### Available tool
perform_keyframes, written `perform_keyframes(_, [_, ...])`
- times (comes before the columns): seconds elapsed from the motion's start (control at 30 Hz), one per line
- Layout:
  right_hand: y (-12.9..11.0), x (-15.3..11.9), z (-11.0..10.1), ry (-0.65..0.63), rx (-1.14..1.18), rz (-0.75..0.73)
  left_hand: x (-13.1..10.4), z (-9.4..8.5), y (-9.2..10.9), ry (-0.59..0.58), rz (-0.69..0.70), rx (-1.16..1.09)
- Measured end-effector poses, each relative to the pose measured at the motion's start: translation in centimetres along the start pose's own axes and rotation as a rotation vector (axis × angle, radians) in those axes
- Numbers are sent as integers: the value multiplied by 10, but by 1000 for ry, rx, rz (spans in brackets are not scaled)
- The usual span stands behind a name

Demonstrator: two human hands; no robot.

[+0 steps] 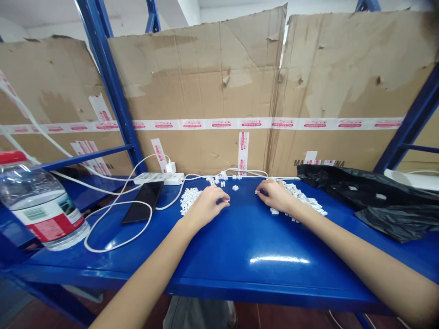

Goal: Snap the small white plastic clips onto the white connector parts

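Bare forearms reach in over the front edge of the blue worktop, the left one slanting up from the bottom edge of the view, the right one from the lower right corner, so that they converge. Both hands sit low, backs up and fingers curled, facing each other across a bare gap. The left hand is bent inward at the wrist, thumb and forefinger drawn close together; a speck of white shows at the tips, too small to tell whether it is gripped. Beside that hand lies a heap of tiny white parts. The right hand points its fingertips inward, pinching a small white piece at their ends. Behind and beside it spreads a pile of larger white parts. Between the hands, farther back, rests a loose white part.
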State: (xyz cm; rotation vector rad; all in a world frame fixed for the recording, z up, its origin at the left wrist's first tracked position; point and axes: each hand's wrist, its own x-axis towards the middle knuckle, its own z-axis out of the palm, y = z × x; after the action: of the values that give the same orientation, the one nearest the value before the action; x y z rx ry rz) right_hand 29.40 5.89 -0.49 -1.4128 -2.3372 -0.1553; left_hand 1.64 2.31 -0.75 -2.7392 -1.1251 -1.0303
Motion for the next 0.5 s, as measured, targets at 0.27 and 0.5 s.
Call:
perform_keyframes(0.27, [-46, -14, -5, 0, 209, -215, -1, 0, 5, -50, 31, -1])
perform_keyframes(0.5, [-63, -22, -6, -4, 472, -310, 1, -2, 5, 29, -27, -77])
